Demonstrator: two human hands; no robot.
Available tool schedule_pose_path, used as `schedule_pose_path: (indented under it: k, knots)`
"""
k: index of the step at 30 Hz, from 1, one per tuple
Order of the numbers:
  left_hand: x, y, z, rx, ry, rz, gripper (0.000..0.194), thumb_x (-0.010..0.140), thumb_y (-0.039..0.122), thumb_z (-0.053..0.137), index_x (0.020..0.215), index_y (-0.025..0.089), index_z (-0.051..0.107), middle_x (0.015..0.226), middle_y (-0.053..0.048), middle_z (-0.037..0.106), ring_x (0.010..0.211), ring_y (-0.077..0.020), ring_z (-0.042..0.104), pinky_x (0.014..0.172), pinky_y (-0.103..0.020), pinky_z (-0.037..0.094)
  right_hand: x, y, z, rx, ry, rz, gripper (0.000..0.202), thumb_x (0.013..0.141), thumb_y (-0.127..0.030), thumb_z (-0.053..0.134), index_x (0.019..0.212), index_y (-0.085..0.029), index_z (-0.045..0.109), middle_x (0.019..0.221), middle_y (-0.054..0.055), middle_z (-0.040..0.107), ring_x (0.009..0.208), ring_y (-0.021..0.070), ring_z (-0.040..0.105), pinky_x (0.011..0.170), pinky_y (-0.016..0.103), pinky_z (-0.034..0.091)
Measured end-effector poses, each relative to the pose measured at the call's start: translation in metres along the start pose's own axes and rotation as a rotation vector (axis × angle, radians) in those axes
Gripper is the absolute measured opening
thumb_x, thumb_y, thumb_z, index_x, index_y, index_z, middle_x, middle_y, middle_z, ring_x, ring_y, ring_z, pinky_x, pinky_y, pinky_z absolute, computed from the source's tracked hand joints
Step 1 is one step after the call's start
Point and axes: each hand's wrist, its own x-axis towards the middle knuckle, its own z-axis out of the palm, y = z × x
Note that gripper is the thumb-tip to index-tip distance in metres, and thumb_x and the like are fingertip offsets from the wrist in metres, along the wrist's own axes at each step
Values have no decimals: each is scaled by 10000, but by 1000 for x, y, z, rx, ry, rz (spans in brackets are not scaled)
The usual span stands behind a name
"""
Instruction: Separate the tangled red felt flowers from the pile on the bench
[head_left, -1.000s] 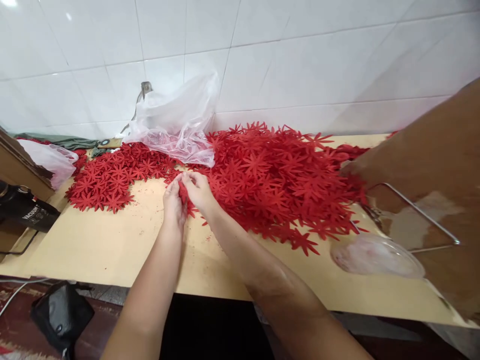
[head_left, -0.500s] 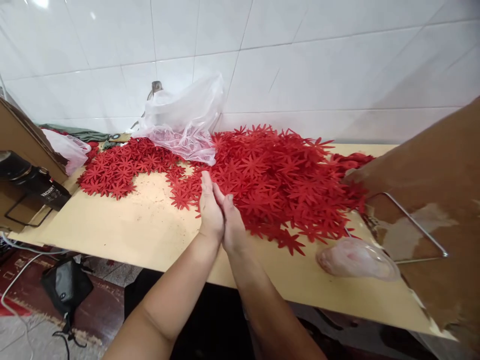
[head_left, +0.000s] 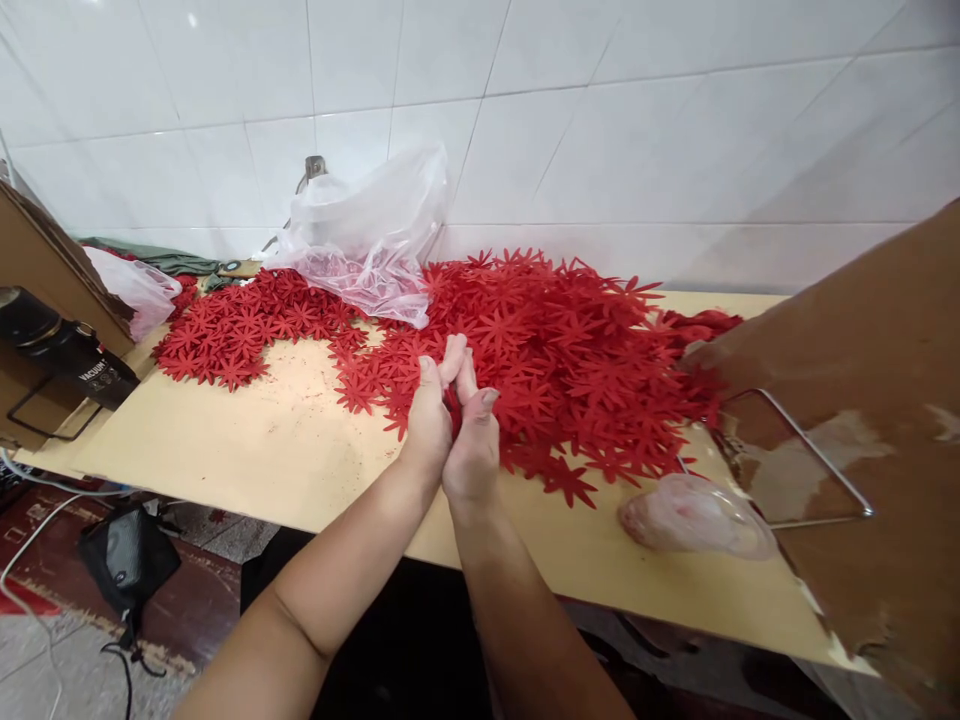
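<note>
My left hand (head_left: 430, 415) and my right hand (head_left: 472, 440) are pressed together, palm against palm, just above the near edge of a big heap of red flower-shaped cutouts (head_left: 555, 350). Their fingers meet and cross at the tips, and both thumbs point up. A bit of red shows in the gap between the palms; whether it is a cutout in my hands or the heap behind them I cannot tell. The cutouts have several narrow petals and look like felt or cloth. Left of my hands lies a smaller pile of red cutouts (head_left: 240, 330).
A clear plastic bag (head_left: 367, 240) rests against the tiled wall. A clear plastic cup (head_left: 697, 515) lies on its side at right, beside a cardboard box (head_left: 885, 400) and a metal wire stand. A black vacuum flask (head_left: 64, 350) stands at the left. Crumbs dot the wooden table (head_left: 315, 450).
My hands have shifted from flat, straight fingers pressed together to bent fingers crossing at the tips, with the left thumb raised. The red piles look the same.
</note>
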Motion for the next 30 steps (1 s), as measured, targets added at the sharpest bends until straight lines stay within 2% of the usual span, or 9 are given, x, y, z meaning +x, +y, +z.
schedule_pose_path:
  k: [2,4,6,9,12,15,18,25,30]
  knots:
    - [-7,4,1,-30,-54,-26,572,926,432,150,1069,268,680,1305,11,577,1360,-170,362,1190,-358,165,7,2,-1,-71,29,11,720,886,-597,91,1432,-185,317,1527,39,251,1435,168,167,1190,416,139]
    - [-16,0,1,-63,-82,-26,553,930,435,166,1120,249,651,1334,2,555,1358,-172,366,1185,-361,192,16,6,-4,-164,73,24,737,884,-588,43,1446,-174,278,1529,57,246,1433,172,175,1175,427,191]
    - [-23,-10,0,-53,-59,5,473,923,444,264,1158,247,625,1354,-1,537,1355,-169,370,1181,-350,209,26,11,-7,-243,119,28,747,883,-577,10,1445,-165,280,1520,72,270,1429,182,192,1163,441,217]
    - [-27,-23,-1,-14,-19,40,432,907,459,340,1122,240,645,1319,-13,571,1344,-169,389,1179,-338,215,37,19,-10,-251,138,0,764,882,-599,60,1404,-133,368,1489,101,333,1414,203,243,1167,445,194]
    - [-23,-19,1,-74,19,-31,451,909,470,321,1088,227,656,1301,-29,584,1349,-178,383,1180,-354,218,40,22,-10,-280,93,-51,761,872,-631,146,1372,-128,419,1480,107,351,1408,207,260,1174,428,180]
    - [-17,-4,7,-196,59,-140,504,926,467,231,1102,225,636,1325,-44,559,1357,-177,369,1175,-370,237,35,20,-11,-347,-18,-94,774,857,-660,146,1371,-152,424,1487,90,342,1413,197,248,1181,412,171]
    - [-11,3,10,-246,63,-173,548,935,441,153,1062,230,643,1312,-47,566,1353,-173,376,1165,-374,266,23,14,-14,-309,-138,-97,827,832,-700,110,1375,-159,421,1493,87,331,1419,194,228,1187,406,152]
    - [8,-19,2,-172,81,-205,587,891,561,169,931,259,671,1203,-51,630,1316,-214,430,1103,-418,353,-6,-3,-22,-274,-199,-108,825,824,-710,111,1445,-194,282,1535,62,224,1439,199,151,1189,436,113]
    - [7,-23,2,-189,161,-258,617,890,571,147,1014,233,648,1291,-62,582,1334,-205,406,1150,-426,261,-17,-1,-22,-241,-193,-100,762,855,-668,131,1454,-212,254,1540,46,206,1434,190,177,1187,430,136]
